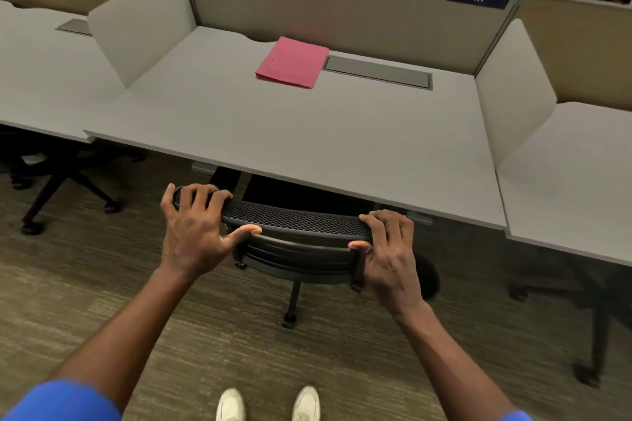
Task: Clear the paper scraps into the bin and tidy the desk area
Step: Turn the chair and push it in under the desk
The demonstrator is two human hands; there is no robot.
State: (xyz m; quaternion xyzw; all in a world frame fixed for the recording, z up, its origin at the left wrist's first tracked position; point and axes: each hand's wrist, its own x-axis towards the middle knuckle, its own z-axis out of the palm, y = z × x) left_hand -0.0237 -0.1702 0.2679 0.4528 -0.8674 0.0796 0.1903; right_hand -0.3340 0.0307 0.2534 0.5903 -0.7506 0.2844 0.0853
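2 hands hold 1 chair, and that is the whole of the action here. Largest first: the grey desk surface [307,147] of booth 111 spreads across the view, walled by dividers at the back and both sides. No paper scraps show on it, and no bin is in view; by that, the clearing looks done and the tidying is what remains. The black office chair [294,243] stands at the near edge, its seat tucked under the surface and only its mesh backrest top showing. The backrest's long axis runs left to right, parallel to the surface edge, directly ahead of the person. Both hands are equally near, 1 at each end.

A pink folder [292,62] lies flat toward the back of the surface, just beside a grey cable-tray lid [378,72], well apart from either hand.

The left hand [195,232] curls over the left end of the backrest, fingers draped on top and thumb pressed against the near face, so the grip is closed on the chair. The right hand [390,246] does the same at the right end. Any further push would likely go straight forward, toward the divider.
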